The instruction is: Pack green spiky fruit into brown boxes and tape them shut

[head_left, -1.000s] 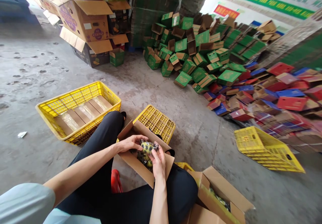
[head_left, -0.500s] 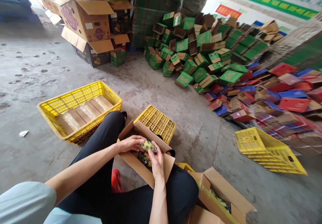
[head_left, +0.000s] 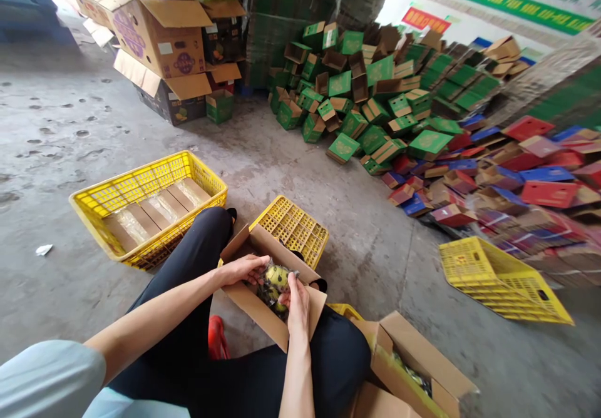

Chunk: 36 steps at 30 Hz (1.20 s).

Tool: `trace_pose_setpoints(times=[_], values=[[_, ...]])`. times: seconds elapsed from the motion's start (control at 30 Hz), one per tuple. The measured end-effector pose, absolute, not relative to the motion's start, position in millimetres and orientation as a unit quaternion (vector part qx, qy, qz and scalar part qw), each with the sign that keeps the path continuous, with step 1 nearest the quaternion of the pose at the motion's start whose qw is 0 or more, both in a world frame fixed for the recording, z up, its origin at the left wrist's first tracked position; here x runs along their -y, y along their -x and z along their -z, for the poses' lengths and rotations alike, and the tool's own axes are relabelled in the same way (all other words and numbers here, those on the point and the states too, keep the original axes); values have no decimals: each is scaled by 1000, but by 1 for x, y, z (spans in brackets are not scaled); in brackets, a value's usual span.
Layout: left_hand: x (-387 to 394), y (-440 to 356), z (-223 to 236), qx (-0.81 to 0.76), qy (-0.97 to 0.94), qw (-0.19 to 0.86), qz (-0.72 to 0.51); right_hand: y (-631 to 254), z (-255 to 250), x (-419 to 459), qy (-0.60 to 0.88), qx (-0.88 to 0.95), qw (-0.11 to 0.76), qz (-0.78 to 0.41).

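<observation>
Between my hands is a yellow-green fruit [head_left: 276, 275] in clear, dark-marked plastic wrap; its exact kind is unclear. My left hand [head_left: 245, 269] pinches the wrap at the left end. At the right end, the fingers of my right hand [head_left: 297, 298] are closed on the wrap. Both hands are over an open cardboard box [head_left: 257, 318] by my knees. More wrapped fruits [head_left: 270, 296] lie inside it, partly hidden by the held one and my right hand.
Left of my leg, a yellow crate [head_left: 101, 243] holds several taped cartons. An upturned yellow crate [head_left: 305, 221] lies ahead. Another open box [head_left: 422, 349] with wrapped fruit stands at right, near a tilted yellow crate [head_left: 498, 286]. Piles of green boxes [head_left: 345, 146] and red-blue boxes [head_left: 549, 194] lie beyond.
My right hand has shifted slightly right and turned, its fingers now at the wrap's end. More of the fruit shows between my hands. The surroundings are unchanged.
</observation>
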<state>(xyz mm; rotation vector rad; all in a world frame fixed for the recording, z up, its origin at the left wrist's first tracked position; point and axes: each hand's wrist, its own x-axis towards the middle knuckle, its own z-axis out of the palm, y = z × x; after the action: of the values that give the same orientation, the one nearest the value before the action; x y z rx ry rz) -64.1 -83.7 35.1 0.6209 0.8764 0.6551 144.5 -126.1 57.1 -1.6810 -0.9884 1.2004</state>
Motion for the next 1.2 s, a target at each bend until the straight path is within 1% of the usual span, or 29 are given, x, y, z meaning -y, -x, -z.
trace_pose_setpoints(times=[0.1, 0.23, 0.47, 0.57, 0.73, 0.87, 1.07, 1.2], values=[[85, 65, -41, -378, -308, 814, -315, -147, -57, 126, 668, 369, 396, -511], [87, 68, -45, -325, -371, 809, -322, -147, -57, 127, 664, 364, 397, -519], [86, 69, -39, -367, -431, 765, -308, -145, -56, 129, 605, 377, 417, -564], [85, 68, -35, -422, -500, 694, -300, -148, -55, 128, 612, 375, 416, -558], [76, 74, -18, -532, -573, 556, -283, -156, -51, 124, 674, 403, 405, -468], [75, 75, -6, -570, -623, 485, -229, -158, -48, 121, 709, 390, 395, -435], [80, 66, 2, -549, -672, 477, -136, -157, -43, 121, 734, 362, 390, -422], [78, 66, 9, -567, -626, 513, -150, -156, -40, 122, 722, 368, 404, -425]])
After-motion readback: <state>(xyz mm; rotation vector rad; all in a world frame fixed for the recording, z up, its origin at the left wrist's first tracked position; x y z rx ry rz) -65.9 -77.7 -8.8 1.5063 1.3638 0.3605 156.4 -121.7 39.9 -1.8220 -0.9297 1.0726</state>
